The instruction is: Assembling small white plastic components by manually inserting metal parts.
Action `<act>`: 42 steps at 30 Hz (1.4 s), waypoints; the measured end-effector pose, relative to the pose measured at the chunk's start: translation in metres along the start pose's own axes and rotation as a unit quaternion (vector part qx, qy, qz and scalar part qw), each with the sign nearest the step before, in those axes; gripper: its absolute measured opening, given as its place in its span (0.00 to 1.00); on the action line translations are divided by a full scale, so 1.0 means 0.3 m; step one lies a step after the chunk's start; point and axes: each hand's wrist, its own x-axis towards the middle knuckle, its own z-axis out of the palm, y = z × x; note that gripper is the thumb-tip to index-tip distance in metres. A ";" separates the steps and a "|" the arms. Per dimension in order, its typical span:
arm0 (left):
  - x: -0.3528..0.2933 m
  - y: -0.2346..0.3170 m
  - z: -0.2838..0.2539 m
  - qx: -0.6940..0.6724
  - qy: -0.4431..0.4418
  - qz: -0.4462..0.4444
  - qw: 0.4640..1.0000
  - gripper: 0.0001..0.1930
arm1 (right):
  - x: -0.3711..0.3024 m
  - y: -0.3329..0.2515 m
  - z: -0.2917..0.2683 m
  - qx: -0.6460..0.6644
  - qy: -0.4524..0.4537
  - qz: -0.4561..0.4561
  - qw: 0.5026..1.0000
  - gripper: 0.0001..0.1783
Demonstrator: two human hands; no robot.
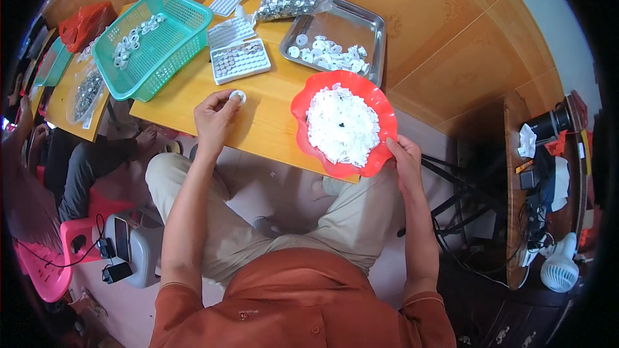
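Note:
Between the thumb and fingers of my left hand point(216, 115) is a small round white plastic piece point(238, 97), held just above the wooden table point(258, 113). My right hand point(404, 153) grips the rim of a red wavy-edged plate point(382, 102) at the table's front right corner. A heap of small white pieces point(342, 125) fills the plate, with a dark speck in its middle. Beyond my left hand stands a white compartment box point(242, 64), lid up, with small metallic discs in many of its cells. Behind the plate, a metal tray point(373, 22) holds more round white pieces point(329, 53).
A green basket point(171, 45) with white pieces stands at the left. At the back lie a clear bag of metal parts point(296, 0) and a white grid tray point(229, 1). Another person's legs point(80, 167) are at far left. A small white fan point(560, 270) is at right.

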 end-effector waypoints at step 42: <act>-0.012 -0.012 -0.014 -0.017 -0.030 0.001 0.999 0.11 | 0.129 -0.145 0.209 -0.606 -0.081 -0.353 0.708 0.08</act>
